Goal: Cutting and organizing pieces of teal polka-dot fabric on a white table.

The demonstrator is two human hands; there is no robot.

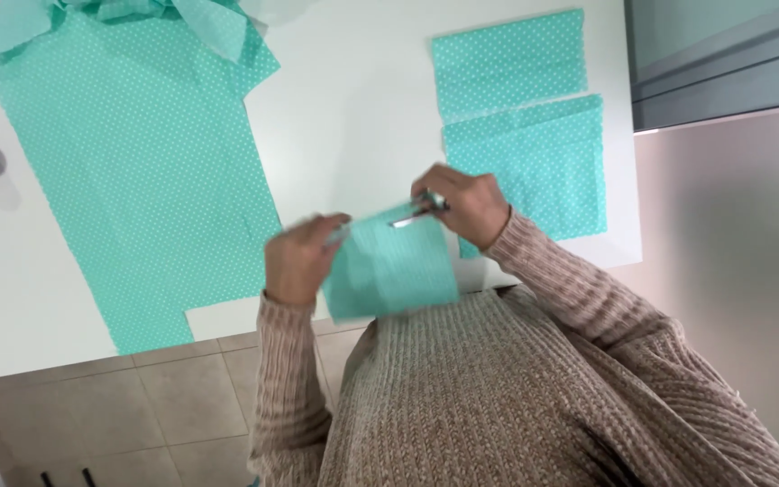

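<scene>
A small cloth piece (394, 266) is being pinched at its left corner by the left hand (299, 257) while a metal tool (416, 214) is being gripped in the right hand (466, 206), so the limp cloth is likely being left free to slip or pucker.

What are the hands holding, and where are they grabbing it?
Both hold a small teal dotted fabric piece by its top edge: left hand at the left corner, right hand at the right, gripping a thin metal tool too.

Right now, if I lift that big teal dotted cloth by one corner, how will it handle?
The big teal cloth probably drapes limp: its top edge already bunches in folds. It looks thin, so likely light. It may slide easily on the smooth white table and drag.
</scene>
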